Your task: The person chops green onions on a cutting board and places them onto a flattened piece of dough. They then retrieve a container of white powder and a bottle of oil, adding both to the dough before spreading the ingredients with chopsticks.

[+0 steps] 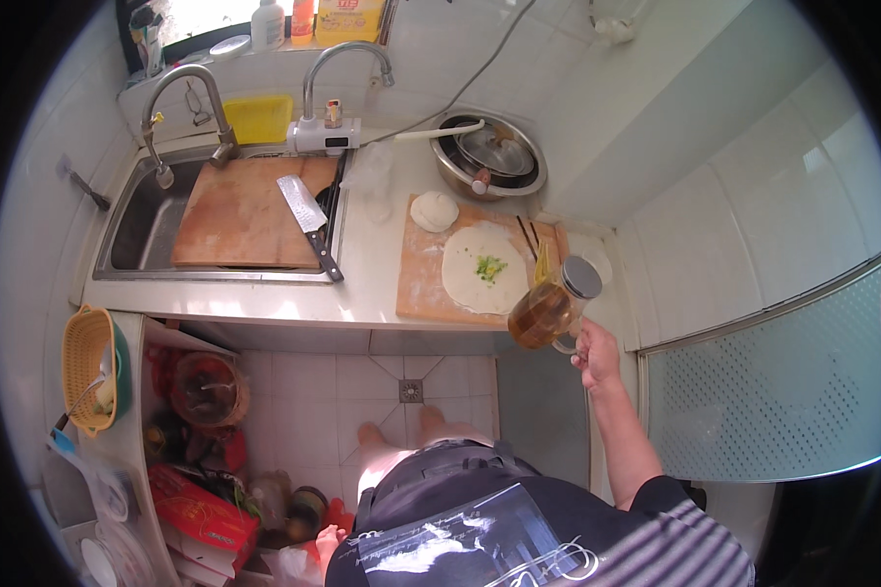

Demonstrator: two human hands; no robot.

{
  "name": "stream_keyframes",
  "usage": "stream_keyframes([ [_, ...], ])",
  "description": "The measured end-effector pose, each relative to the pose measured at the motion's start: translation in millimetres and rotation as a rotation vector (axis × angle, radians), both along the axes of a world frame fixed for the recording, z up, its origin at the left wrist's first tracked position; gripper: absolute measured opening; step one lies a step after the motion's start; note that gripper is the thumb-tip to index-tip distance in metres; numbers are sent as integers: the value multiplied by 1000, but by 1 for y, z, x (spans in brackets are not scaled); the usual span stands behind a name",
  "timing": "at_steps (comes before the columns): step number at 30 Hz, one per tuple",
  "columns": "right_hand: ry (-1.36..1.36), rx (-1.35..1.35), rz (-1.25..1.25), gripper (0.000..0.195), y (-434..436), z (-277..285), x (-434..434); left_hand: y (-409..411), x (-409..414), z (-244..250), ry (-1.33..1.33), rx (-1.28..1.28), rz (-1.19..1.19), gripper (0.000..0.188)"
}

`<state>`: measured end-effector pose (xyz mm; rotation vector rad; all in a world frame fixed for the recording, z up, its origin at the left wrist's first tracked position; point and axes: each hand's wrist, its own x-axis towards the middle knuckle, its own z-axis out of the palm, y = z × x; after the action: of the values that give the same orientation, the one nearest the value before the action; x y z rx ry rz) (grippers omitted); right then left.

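Observation:
My right hand (598,356) grips the handle of a glass jug (547,314) with a grey lid and amber liquid inside. The jug is tilted, its lid end up and to the right, over the front right of a wooden board (418,293). On that board lies a flat round of dough (470,275) with chopped green onion (490,269) at its middle. Behind it sits a ball of dough (434,211). A pair of dark chopsticks (528,236) rests at the board's right. Low by my body, my left hand (330,544) is partly hidden; its grip is unclear.
A cleaver (310,220) lies on a cutting board (249,213) across the steel sink (143,227). Nested metal bowls (488,158) stand at the back. A yellow basket (81,352) sits at left, above floor clutter including a red box (202,513). A perforated panel (763,381) is at right.

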<state>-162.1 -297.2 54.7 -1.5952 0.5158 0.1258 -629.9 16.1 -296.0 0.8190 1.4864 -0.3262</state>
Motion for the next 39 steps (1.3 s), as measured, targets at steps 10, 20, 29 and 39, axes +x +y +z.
stream_keyframes([
  [10, -182, -41, 460, 30, 3, -50, -15, -29, 9, 68, -133, 141, 233, 18],
  [20, -233, 45, 1461, 28, 95, -99, -57, -180, -59, 115, -3, 359, 472, 22],
  [29, 7, 140, 2266, 22, 175, -29, -297, -304, -163, 80, 138, 539, 665, 25],
  [39, 193, 312, 2681, 22, 173, -72, -626, -345, -314, 81, 218, 765, 671, 24],
])
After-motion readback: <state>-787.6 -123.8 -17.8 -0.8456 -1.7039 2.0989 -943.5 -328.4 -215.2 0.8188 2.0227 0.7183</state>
